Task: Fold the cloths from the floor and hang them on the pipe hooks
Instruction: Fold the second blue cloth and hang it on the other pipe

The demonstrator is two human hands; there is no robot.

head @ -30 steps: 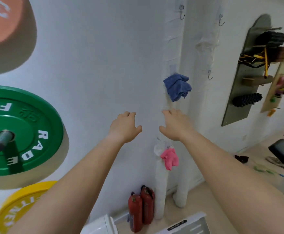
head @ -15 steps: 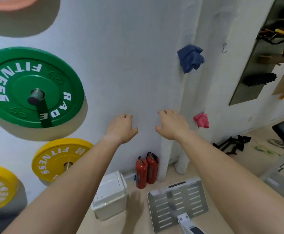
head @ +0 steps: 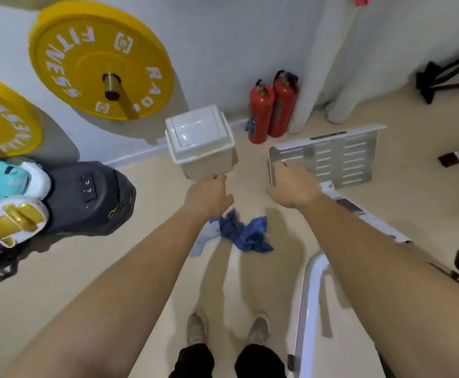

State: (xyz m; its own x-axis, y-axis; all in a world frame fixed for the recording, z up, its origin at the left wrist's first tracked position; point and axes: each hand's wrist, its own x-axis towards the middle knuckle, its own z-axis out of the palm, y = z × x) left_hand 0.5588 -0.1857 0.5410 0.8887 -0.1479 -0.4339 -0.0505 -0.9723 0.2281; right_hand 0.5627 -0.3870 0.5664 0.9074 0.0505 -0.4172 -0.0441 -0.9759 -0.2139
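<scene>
A crumpled dark blue cloth (head: 246,236) lies on the beige floor just ahead of my feet, with a paler blue cloth (head: 206,238) partly under my left forearm. My left hand (head: 208,196) hovers above the cloths, fingers loosely curled, holding nothing. My right hand (head: 295,186) is stretched out to the right of them, fingers spread and empty. The white wrapped pipes (head: 332,64) stand at the upper right, with a pink cloth (head: 364,0) hanging at the top edge. The hooks are out of view.
A white lidded bin (head: 199,140) stands ahead by the wall, two red fire extinguishers (head: 273,107) beside it. A white perforated metal plate (head: 329,156) and white frame (head: 309,296) lie to the right. Yellow weight plates (head: 100,61) hang at left above a black bag (head: 86,197).
My view has tilted from the wall and pipes down to the floor. The blue cloth on the hook has left view; cloths on the floor now show beneath my lowered hands.
</scene>
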